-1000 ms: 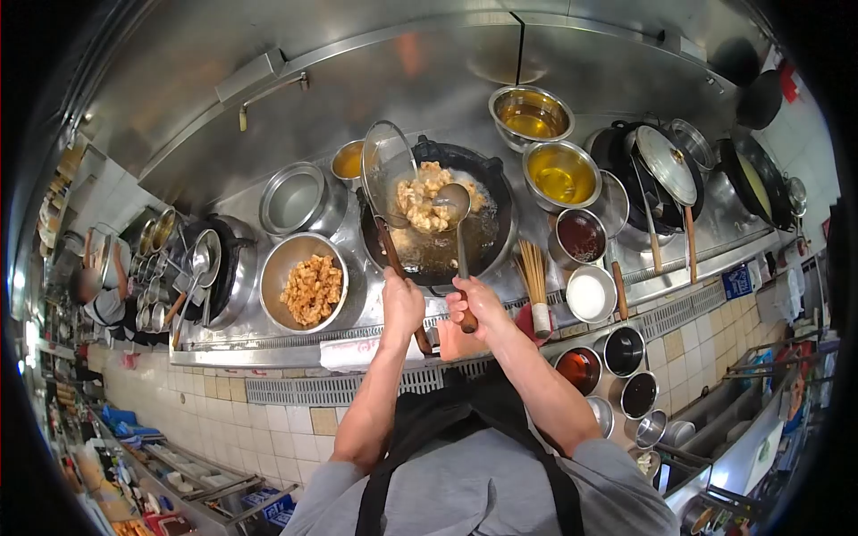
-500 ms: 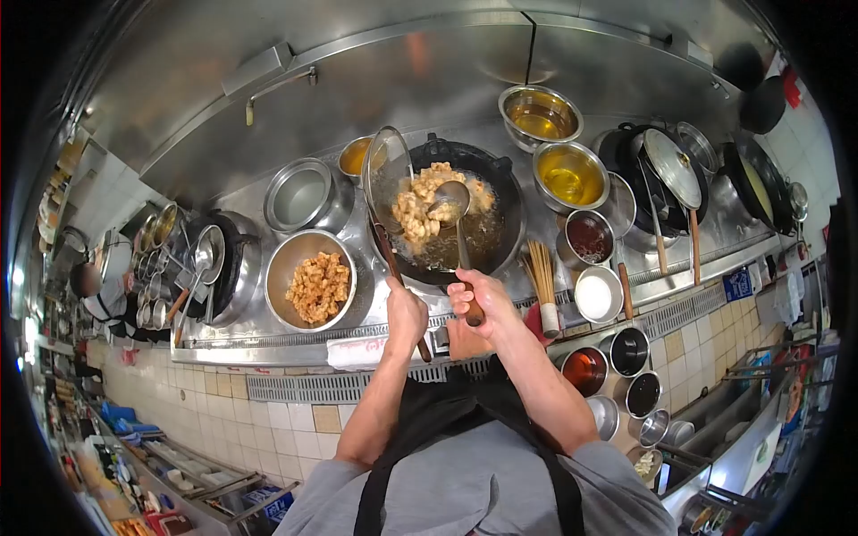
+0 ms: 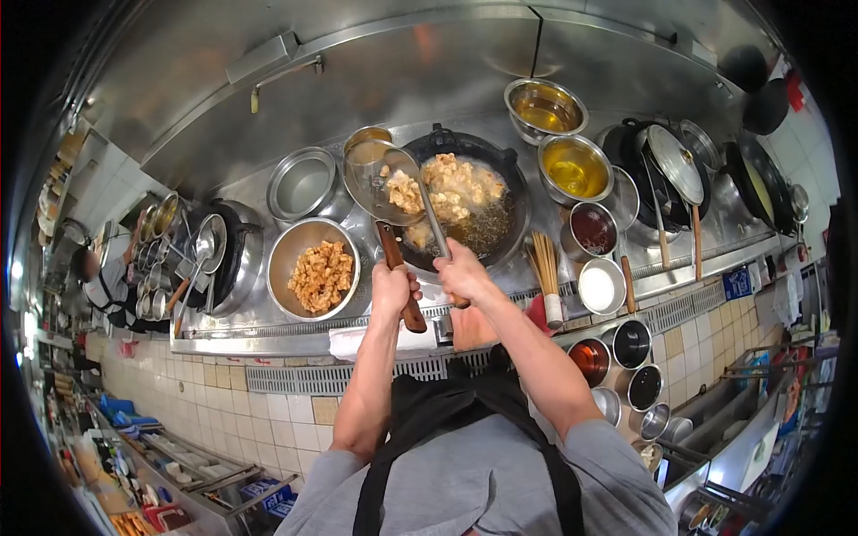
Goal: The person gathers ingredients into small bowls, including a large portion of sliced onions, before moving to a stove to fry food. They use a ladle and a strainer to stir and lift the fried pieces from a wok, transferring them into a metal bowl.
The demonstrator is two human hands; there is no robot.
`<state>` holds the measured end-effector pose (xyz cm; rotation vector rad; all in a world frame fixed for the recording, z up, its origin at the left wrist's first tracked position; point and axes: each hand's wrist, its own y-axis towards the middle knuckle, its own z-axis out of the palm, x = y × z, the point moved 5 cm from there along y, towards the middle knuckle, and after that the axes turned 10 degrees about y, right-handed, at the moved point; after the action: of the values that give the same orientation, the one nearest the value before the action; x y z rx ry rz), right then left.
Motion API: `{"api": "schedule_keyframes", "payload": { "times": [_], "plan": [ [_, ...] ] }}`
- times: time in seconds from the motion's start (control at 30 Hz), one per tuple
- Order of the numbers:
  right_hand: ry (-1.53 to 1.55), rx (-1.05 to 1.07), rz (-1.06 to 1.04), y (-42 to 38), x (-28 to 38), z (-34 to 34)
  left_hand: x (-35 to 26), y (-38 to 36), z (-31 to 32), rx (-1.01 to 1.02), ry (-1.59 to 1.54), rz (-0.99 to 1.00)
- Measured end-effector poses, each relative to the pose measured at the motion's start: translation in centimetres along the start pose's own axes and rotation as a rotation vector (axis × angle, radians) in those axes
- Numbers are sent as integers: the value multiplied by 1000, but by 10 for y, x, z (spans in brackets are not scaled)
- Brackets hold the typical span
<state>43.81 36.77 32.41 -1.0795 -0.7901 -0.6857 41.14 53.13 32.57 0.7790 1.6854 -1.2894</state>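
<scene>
My left hand (image 3: 392, 288) is closed round the wooden handle of a round strainer (image 3: 362, 179), which is tilted at the wok's left edge with some fried pieces in it. In my right hand (image 3: 462, 272) is the handle of a ladle (image 3: 436, 223); its head is over the strainer side and hard to make out. More light-brown fried pieces (image 3: 460, 183) float in bubbling oil in the black wok (image 3: 516, 210). A steel bowl (image 3: 278, 268) of browned pieces (image 3: 320, 277) stands left of the wok.
A steel pot (image 3: 302, 183) stands at the back left. Behind and right of the wok are two bowls of yellow oil (image 3: 572, 179), a bamboo brush (image 3: 547, 277) and a cup of white contents (image 3: 601, 286). Another wok (image 3: 237, 259) is at the left.
The strainer has moved left and flattened out, now carrying some pieces. The ladle has swung left from the wok's middle toward the strainer, and my two hands are closer together.
</scene>
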Motion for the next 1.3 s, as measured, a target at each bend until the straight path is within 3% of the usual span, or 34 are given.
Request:
{"api": "schedule_keyframes", "payload": {
  "times": [0.03, 0.13, 0.17, 0.27, 0.33, 0.37, 0.5, 0.6, 0.63, 0.77, 1.0, 1.2, 1.3],
  "plan": [
    [-286, -75, -163, 9, -3, -13, 3, 0, -3, 19, -21, -14],
    [-505, -199, -578, 17, -8, -35, 7, -7, -6, 22, -79, -67],
    [-617, -251, -600, 15, -12, -45, 6, -10, -6, 12, -76, -71],
    [-419, -267, -132, -54, 15, -44, 9, -16, -6, 10, -11, -61],
    [-497, -335, -417, -55, -33, -71, 21, -14, -11, -10, 133, -10],
    [-482, -343, -442, -59, -56, -84, 26, -15, -14, -21, 205, 15],
    [-342, -387, -239, -97, -110, -96, 21, -49, -15, -87, 620, 110],
    [20, -452, -114, -108, -129, -69, 54, -49, -12, -176, 929, 374],
    [89, -461, 19, -117, -112, -55, 45, -59, -4, -145, 895, 279],
    [440, -327, -69, -81, -119, -29, 46, -69, 9, -113, 955, 360],
    [875, -186, 151, -81, -90, -8, 63, -63, 17, -100, 936, 401],
    [1033, 50, 296, -91, -83, -24, 62, -63, 10, -93, 920, 347],
    [906, -20, 165, -99, -69, -20, 55, -62, -3, -142, 823, 369]
  ]
}}
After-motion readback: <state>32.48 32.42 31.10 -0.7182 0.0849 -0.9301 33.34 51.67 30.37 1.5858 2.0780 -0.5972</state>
